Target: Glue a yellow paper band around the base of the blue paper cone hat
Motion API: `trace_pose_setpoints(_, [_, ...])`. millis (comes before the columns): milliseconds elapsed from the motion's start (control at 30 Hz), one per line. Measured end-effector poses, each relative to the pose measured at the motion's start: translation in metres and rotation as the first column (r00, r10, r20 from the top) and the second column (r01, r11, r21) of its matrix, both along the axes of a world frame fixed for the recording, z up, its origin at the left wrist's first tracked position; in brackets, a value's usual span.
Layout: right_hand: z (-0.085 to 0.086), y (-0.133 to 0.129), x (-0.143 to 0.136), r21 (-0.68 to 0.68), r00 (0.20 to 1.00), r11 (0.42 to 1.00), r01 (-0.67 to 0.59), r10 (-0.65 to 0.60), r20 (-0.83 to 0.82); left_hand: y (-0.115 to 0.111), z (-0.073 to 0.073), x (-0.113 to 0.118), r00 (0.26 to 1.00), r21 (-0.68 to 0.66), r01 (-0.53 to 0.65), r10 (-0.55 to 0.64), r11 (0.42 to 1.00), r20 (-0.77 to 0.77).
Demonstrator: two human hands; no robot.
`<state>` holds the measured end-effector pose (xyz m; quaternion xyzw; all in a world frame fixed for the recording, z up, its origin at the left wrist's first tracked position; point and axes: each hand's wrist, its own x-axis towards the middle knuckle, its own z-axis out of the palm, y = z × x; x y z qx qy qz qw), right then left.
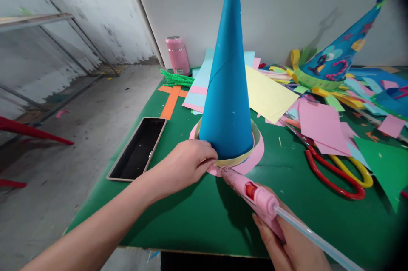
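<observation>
A tall blue paper cone [227,105] stands upright on the green table. Around its foot runs a pale yellow-green paper strip [234,161], and below that a pink paper ring [259,152] spreads outward. My left hand [193,162] is closed at the left front of the cone's base, its fingertips pinching the strip's edge. In my right hand [287,228] is a pink hot glue gun [251,192], its nozzle right by the pink ring, just right of my left fingertips. A clear glue stick [312,235] sticks out of its back end.
A phone [138,147] lies left of my left forearm. Red-and-yellow scissors [334,173] rest at right among coloured paper sheets [323,124]. Behind stand a pink bottle [177,56] and a decorated blue cone hat [342,49]. Green pipe cleaners [177,78] and orange strips [172,103] lie at back left.
</observation>
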<state>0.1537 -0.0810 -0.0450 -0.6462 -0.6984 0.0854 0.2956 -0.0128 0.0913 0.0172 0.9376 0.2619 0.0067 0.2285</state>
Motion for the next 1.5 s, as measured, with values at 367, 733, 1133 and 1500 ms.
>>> trace_pose_setpoints(367, [-0.005,-0.003,0.003,0.042,0.998,0.998,0.055,-0.057,0.039,0.001,-0.003,-0.001,1.0,0.012,0.009,-0.009,1.0,0.003])
trace_pose_setpoints(733, [0.004,-0.004,0.012,0.117,0.994,0.992,0.035,-0.047,0.096,0.001,-0.002,0.0,1.0,0.023,0.01,-0.01,1.0,0.002])
trace_pose_setpoints(1133, [0.001,-0.011,0.021,0.092,0.994,0.993,0.076,-0.083,0.075,0.0,0.001,0.0,1.0,0.037,0.024,-0.024,0.999,-0.011])
trace_pose_setpoints(1500, [-0.008,-0.016,0.031,0.046,0.988,0.997,0.058,-0.064,0.14,0.0,0.001,0.0,1.0,0.017,0.011,-0.011,1.0,-0.016])
